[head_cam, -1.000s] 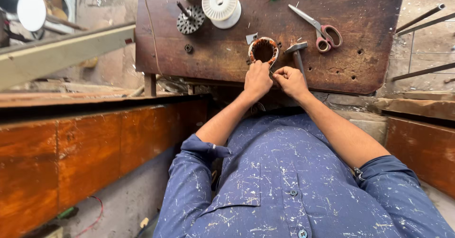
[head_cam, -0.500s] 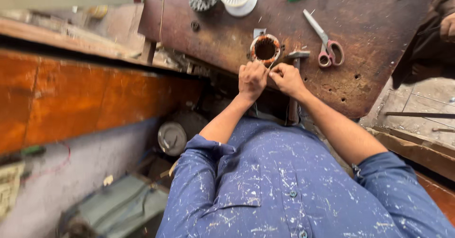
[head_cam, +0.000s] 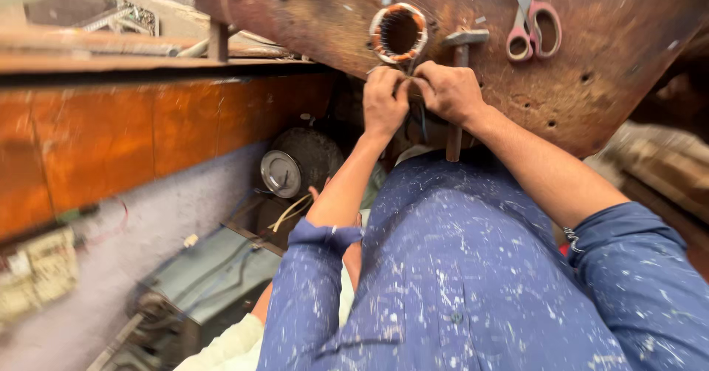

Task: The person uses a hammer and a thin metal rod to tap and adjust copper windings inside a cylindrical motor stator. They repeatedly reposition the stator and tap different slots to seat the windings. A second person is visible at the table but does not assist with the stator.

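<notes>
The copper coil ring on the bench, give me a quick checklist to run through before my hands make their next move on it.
1. Coil ring lies flat on the wooden bench: ok.
2. Left hand and right hand are together just below the ring: ok.
3. What the fingertips pinch between them: cannot tell, the picture is blurred there.
4. Hammer lies beside the ring, its handle running under the right hand: not ok, it crowds the work.
5. Scissors lie apart from both hands, blades pointing away: ok.
</notes>
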Available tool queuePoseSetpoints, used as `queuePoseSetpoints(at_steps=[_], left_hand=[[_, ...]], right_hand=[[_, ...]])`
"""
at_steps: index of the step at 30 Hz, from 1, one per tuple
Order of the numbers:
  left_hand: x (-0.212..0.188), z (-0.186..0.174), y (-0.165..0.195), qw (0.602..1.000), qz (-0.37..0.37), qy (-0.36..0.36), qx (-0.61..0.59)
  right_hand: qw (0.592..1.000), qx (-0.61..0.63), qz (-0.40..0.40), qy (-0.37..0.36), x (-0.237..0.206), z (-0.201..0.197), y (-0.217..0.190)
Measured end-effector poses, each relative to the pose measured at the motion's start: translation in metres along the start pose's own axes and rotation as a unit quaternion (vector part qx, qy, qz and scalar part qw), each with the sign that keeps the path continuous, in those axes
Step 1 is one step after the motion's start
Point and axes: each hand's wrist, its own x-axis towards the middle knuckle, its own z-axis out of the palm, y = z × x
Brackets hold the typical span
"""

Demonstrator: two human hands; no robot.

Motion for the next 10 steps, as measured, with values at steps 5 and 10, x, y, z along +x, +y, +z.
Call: queuePoseSetpoints(at_steps=[5, 10], left_hand=[[0.004, 0.033, -0.019, 0.997, -0.032, -0.063, -0.007], [-0.003, 0.061, -0.043, 0.996, -0.022, -0.075, 0.03]], right_hand=[[0.997, 0.015, -0.073, 0.022, -0.004, 0.017, 0.05], [0.996, 0.026, -0.078, 0.033, -0.011, 0.033, 0.088]])
